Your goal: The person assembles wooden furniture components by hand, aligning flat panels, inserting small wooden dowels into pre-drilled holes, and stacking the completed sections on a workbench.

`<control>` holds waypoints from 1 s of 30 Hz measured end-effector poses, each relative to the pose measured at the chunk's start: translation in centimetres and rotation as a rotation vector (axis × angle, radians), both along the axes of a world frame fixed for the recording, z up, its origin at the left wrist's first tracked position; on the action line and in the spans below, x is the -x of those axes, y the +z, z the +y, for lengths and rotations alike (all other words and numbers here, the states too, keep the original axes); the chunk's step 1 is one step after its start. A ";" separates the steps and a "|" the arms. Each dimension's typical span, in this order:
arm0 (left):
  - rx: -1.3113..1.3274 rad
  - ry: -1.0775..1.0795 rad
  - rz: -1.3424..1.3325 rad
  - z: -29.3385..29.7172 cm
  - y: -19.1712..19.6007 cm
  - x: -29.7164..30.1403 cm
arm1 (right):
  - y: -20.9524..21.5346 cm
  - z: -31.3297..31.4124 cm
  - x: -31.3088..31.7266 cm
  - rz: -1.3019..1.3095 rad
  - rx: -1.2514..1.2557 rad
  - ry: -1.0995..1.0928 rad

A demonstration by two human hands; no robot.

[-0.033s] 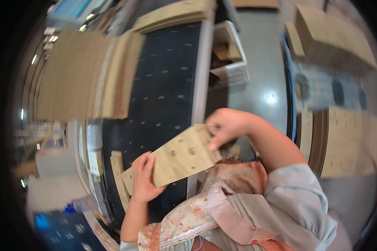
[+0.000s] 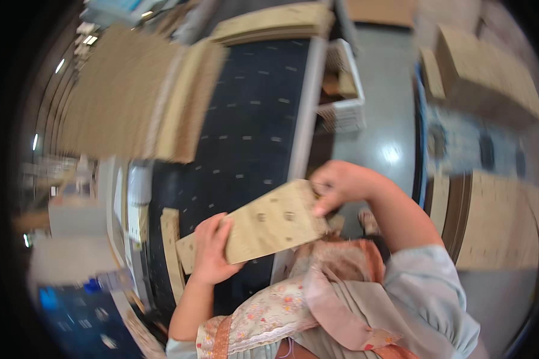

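A pale wooden board (image 2: pixel 269 224) with several drilled holes is held tilted above the dark table. My left hand (image 2: pixel 212 248) is closed round its left part, fingers lying over the upper edge. At the board's right end, my right hand (image 2: pixel 336 186) is closed, thumb and fingers pressed together beside the end edge. Whether a small thing sits in those fingers is too blurred to tell. Beside my left hand, narrow wooden strips (image 2: pixel 172 251) lie on the table, and another drilled wooden piece (image 2: pixel 187 253) is partly hidden behind the hand.
The dark table (image 2: pixel 245 119) has small pale marks and a light metal rail (image 2: pixel 308 102) on its right. Tall stacked boards (image 2: pixel 120 99) stand at left, more boards (image 2: pixel 272 23) at the far end. A white crate (image 2: pixel 344 113) holds offcuts. Board stacks (image 2: pixel 497 221) stand at right.
The view has shifted, so the table and stacks appear a little further right and mostly lower. Both hands keep about the same places on the board.
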State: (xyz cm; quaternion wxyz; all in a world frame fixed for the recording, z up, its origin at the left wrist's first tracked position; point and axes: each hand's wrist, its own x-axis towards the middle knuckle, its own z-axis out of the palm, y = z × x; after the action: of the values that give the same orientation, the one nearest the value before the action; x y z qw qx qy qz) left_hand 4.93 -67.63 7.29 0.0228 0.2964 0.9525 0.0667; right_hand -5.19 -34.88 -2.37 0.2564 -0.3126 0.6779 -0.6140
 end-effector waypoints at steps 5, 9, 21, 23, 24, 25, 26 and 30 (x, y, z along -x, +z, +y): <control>-0.288 0.070 0.004 -0.1 1.5 -0.3 | 7.0 4.7 0.8 0.070 0.045 -0.074; -0.649 0.273 0.255 -6.1 2.4 0.6 | 18.7 -1.9 2.1 0.229 -0.179 -0.035; -1.744 1.518 0.631 -34.3 -2.4 4.0 | 17.1 -43.5 7.8 0.947 -0.341 0.206; -1.960 1.284 0.535 -33.8 -2.8 5.1 | 14.5 -48.5 8.8 0.863 -0.331 0.063; -1.961 1.183 0.543 -33.9 -3.6 4.9 | 13.5 -50.7 8.5 0.764 -0.329 0.003; -1.968 1.103 0.586 -33.6 -4.0 4.9 | 12.8 -52.3 8.1 0.682 -0.312 -0.032; -1.948 1.061 0.577 -33.7 -4.8 4.7 | 12.0 -53.5 7.8 0.701 -0.279 -0.033; -1.966 1.006 0.528 -33.8 -5.2 4.6 | 8.4 -55.9 8.4 0.744 -0.153 -0.084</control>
State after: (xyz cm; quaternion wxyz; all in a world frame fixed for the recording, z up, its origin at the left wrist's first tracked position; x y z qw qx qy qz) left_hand 0.31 -101.41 2.13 -0.4506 -0.2254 0.4733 0.7226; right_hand -13.56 -90.75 6.08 -0.0103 -0.4660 0.7807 -0.4161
